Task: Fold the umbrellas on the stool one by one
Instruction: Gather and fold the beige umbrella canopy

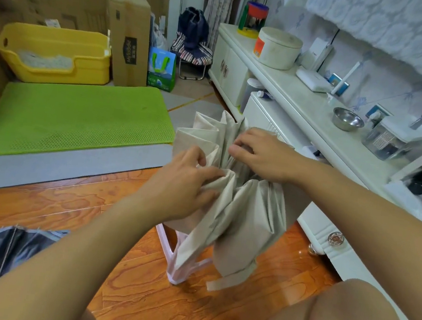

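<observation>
Head view: left hand (183, 183) pinches near pleat of beige umbrella (240, 211); right hand (261, 154) pinches far pleat. Umbrella on stool (174, 256), between both hands, long axis running away from person, strap (227, 281) hanging nearest. Both hands equally close.

Glossy orange wood floor (134, 296) near, grey floor mat (44, 168) beyond, green mesh mat (77, 116) far left, yellow tub (55, 55), cardboard boxes (129, 35) behind, white cabinet (292, 95) along right, lace cloth (395, 31) above.

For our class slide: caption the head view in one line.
Both hands, left hand and right hand, gather the beige umbrella canopy's pleats.
</observation>
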A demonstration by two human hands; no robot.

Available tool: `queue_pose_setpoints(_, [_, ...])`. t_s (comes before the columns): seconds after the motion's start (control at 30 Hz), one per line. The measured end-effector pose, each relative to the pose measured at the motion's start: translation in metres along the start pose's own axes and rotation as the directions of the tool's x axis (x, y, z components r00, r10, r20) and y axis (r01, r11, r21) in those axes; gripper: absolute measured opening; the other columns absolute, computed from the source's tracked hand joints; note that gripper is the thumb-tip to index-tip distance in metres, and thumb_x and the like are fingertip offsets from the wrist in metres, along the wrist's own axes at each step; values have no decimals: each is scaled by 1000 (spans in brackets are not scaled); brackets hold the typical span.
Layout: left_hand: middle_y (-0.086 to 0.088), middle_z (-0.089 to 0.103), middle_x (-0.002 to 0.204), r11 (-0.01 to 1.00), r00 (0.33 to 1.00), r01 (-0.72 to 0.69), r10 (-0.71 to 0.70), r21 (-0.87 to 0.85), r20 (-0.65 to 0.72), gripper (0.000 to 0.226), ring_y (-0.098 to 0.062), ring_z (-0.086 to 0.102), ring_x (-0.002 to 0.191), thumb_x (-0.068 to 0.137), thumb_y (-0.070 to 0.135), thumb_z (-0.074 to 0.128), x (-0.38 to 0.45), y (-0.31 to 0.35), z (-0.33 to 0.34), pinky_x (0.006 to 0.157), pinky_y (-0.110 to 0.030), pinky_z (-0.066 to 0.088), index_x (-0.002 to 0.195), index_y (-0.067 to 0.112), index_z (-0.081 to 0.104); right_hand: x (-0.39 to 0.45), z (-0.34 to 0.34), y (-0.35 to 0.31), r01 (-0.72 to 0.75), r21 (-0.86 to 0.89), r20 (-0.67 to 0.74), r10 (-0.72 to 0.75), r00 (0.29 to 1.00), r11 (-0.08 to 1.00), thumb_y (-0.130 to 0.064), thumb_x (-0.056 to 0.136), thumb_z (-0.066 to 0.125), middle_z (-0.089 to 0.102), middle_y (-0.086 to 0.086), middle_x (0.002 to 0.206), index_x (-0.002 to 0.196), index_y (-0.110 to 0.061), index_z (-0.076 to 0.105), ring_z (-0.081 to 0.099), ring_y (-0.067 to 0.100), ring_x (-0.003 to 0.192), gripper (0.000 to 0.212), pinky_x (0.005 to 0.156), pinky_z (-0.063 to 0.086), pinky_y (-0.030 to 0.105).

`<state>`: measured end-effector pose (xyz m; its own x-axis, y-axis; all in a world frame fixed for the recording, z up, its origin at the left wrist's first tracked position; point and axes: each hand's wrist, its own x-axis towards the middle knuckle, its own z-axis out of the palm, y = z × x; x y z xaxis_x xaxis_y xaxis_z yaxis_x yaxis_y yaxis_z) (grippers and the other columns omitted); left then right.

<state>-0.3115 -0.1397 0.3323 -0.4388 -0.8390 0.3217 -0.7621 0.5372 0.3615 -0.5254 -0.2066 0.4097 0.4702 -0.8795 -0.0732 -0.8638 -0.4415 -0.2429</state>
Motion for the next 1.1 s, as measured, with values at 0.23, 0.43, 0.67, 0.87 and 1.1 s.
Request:
queue_pose_setpoints(0.23, [1,34,98,998,993,64,-61,30,-96,44,-27,48,90,92,55,44,14,2,9,68,-30,29,113,30,72,-16,1,-15,75,-67,105,-67,992,995,-71,82,59,49,-8,114,109,-36,58,54,15,104,45,96,47,38])
queue_pose_setpoints(0.43, [6,56,108,961,962,270,-266,-65,61,52,-21,57,101,83,66,34,22,1,-12,85,-41,50,104,30,66,-20,8,-9,152,-47,83,-148,985,987,-43,82,68,49,-5,114,92,-30,62,58,17,95,17,91,49,43])
queue_pose_setpoints(0.67, [4,57,99,886,924,380,-375,-267,71,32,-20,56,92,82,38,46,27,-21,-21,78,-36,44,98,24,70,-24,2,0,150,-13,159,-146,976,989,-28,86,74,45,-5,125,97,-22,73,56,15,110,13,102,44,34])
queue_pose_setpoints(0.87, [1,41,110,966,983,149,-122,-213,134,38,-17,52,94,81,28,76,16,-22,-21,88,-33,48,117,35,67,-24,-4,-2,67,40,198,-74,977,997,-62,89,60,45,-13,127,99,-29,74,53,6,114,38,99,38,22])
queue_pose_setpoints(1.1, [3,33,125,967,986,24,19,-255,164,39,-16,50,103,77,21,86,8,-20,-26,92,-28,44,111,33,71,-11,-8,6,55,7,162,-55,985,998,-23,107,47,57,0,131,135,-22,60,48,11,125,31,104,33,23])
